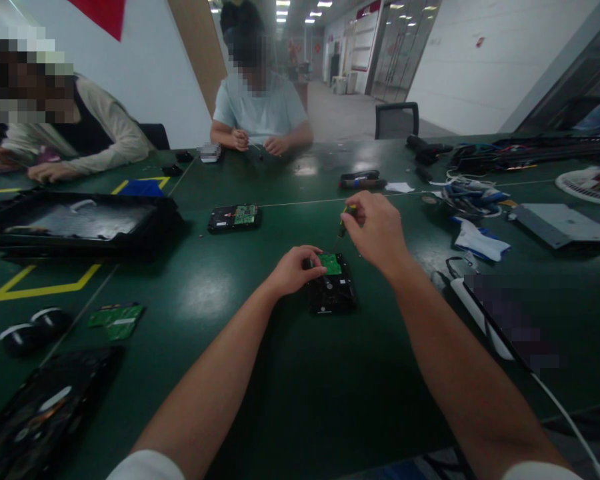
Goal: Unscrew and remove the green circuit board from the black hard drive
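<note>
A black hard drive with a green circuit board (332, 264) lies on the green table (200, 373) in front of me. At the upper left part of the drive is my left hand (300, 269), its thumb and fingers pinched together over the board's edge; what is between them is too small to make out. My right hand (375, 230) grips a small yellow and black screwdriver (349, 215), tilted, with its thin shaft pointing down toward the top edge of the board. Whether the tip touches the drive cannot be told.
Another hard drive (233, 218) lies further back. Black trays (80, 223), a loose circuit board (117, 320) and a large drive (50, 407) are on the left. Cables (470, 197), a glove (480, 239), a metal box (563, 223) and a tablet (505, 320) are on the right. Two people sit across.
</note>
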Demonstrator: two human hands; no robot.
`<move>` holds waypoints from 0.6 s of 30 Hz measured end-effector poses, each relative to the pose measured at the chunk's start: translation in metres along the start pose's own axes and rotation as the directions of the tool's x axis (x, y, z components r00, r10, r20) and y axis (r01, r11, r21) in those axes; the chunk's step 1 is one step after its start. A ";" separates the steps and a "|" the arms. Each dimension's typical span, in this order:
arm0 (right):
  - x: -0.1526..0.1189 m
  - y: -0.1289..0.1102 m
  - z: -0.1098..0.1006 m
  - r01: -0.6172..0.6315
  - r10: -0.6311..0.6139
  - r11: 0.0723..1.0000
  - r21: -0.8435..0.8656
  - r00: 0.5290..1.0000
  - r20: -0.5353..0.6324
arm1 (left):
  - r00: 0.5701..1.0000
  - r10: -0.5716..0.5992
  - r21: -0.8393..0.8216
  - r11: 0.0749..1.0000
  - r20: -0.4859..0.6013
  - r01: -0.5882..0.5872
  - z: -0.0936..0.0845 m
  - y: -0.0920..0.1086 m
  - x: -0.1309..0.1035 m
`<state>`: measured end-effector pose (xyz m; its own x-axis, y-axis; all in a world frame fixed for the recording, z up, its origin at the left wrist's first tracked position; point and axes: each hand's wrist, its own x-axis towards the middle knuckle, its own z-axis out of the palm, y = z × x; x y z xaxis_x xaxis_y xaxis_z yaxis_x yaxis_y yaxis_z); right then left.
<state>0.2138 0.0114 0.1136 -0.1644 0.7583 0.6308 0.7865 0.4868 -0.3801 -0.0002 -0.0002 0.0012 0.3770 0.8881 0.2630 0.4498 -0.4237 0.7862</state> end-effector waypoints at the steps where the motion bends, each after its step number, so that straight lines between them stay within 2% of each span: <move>1: 0.000 0.000 0.000 -0.002 0.002 1.000 0.010 1.000 -0.003 | 1.000 0.000 0.001 1.000 -0.001 0.000 0.000 0.000 0.000; 7: 0.000 0.001 0.000 -0.008 0.008 0.999 0.042 1.000 -0.010 | 1.000 -0.026 0.017 0.999 0.000 0.026 0.000 0.002 0.000; 18: 0.000 0.002 0.000 0.009 -0.008 0.998 0.062 1.000 -0.018 | 1.000 -0.003 0.018 1.000 0.001 0.003 0.000 0.000 0.000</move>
<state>0.2151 0.0125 0.1129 -0.1597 0.7465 0.6460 0.7469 0.5193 -0.4154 0.0001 0.0001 0.0008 0.3763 0.8891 0.2605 0.4650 -0.4244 0.7770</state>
